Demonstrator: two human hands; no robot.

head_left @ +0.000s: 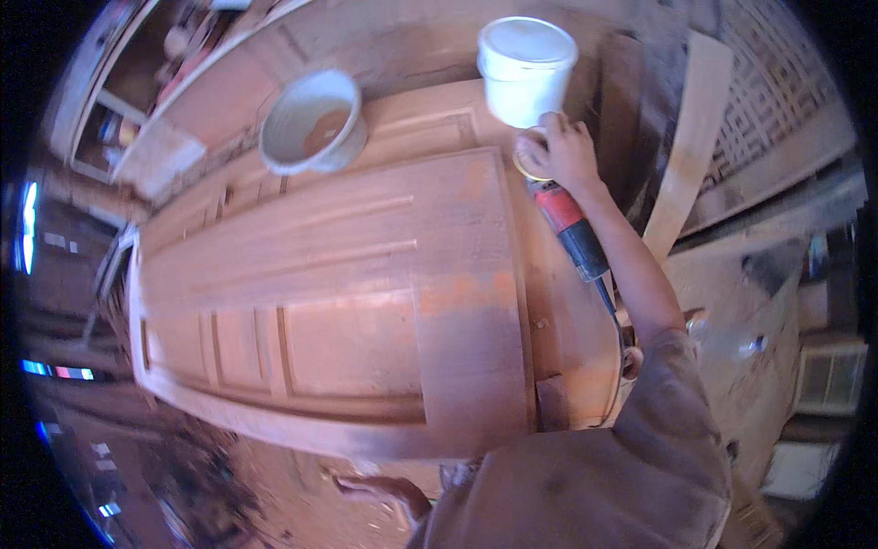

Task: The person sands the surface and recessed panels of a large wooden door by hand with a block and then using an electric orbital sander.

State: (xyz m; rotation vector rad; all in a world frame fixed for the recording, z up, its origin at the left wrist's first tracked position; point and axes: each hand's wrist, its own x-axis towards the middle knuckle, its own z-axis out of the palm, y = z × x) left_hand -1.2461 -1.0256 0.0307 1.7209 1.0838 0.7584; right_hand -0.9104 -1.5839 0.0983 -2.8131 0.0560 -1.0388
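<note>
Brown cloth of the person's shirt (585, 494) fills the lower edge, its sleeve leading up to the bare right forearm. Beyond it, a panelled wooden door (471, 366) lies flat on top of a wider wooden panel (572, 352), its reddish-brown face streaked with paler orange. Around them is a workshop with an earth-coloured floor (732, 393), a leaning plank (692, 137) and a lattice-patterned panel (773, 87) at the right. On the wider panel, just beyond the door's right-hand edge, lies a red and black power tool (572, 224), its dark cord (608, 302) trailing toward the person; any marking on it is too blurred to read. The right hand (565, 151) curls its fingers at the tool's yellow-edged head; I cannot tell how tightly they close. The left hand (361, 485) is low, past the door's near edge, its grip unclear. Near the right hand stands a white lidded tub (526, 87), contents hidden. Farther left, a tilted grey bucket (347, 154) holds something brown (326, 131).
</note>
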